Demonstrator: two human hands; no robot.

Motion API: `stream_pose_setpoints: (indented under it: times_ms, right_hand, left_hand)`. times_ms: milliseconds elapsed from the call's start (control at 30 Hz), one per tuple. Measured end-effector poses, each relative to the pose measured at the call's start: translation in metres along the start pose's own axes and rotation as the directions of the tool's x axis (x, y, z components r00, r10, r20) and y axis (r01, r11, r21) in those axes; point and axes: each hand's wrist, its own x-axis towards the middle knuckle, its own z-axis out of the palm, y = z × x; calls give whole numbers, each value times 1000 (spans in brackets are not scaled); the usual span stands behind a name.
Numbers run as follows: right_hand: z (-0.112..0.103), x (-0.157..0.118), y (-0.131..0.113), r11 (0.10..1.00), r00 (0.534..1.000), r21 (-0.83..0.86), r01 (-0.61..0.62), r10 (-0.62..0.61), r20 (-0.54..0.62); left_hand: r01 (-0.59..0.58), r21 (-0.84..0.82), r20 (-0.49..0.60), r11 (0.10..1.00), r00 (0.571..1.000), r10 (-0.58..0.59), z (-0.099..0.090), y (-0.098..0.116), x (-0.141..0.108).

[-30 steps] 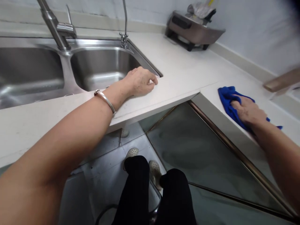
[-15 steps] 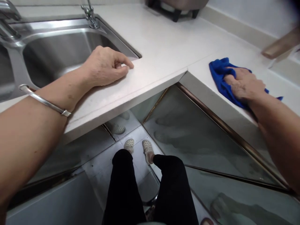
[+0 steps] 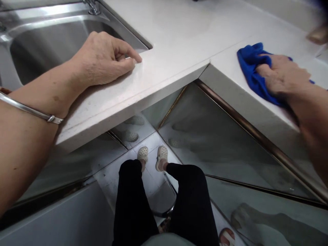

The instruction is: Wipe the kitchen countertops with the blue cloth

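Observation:
My right hand presses a crumpled blue cloth onto the white countertop, near the front edge of its right-hand section. The fingers are partly buried in the folds, and some cloth shows beyond the far side of the hand. On the counter's front strip beside the sink, my left hand rests with its wrist and thumb side down. Its index finger and thumb reach toward the right, slightly apart, with nothing between them. The remaining fingers are hidden behind them. A silver bangle circles the left wrist.
A steel sink with a metal tap base lies at the upper left. Glossy cabinet fronts with a bronze rail stand below the counter's inner corner. A brown wooden object is at the upper right. A stool is between my legs.
The view has tilted down and shifted, so the dark-footed appliance at the back is nearly out of frame. My right hand stays on the blue cloth; my left hand keeps its pose on the counter.

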Motion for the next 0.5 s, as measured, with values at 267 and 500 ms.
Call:
stream_pose_setpoints:
  times_ms: [267,500]
  right_hand:
    - [-12,5,-16,982,991,139,-126,119,53]
    - [-24,-48,-26,998,1000,56,12,-13,18]
  left_hand:
    - [27,-24,20,999,999,-27,-1,2,-1]
    - [-28,-55,60,998,998,31,-6,-2,-2]
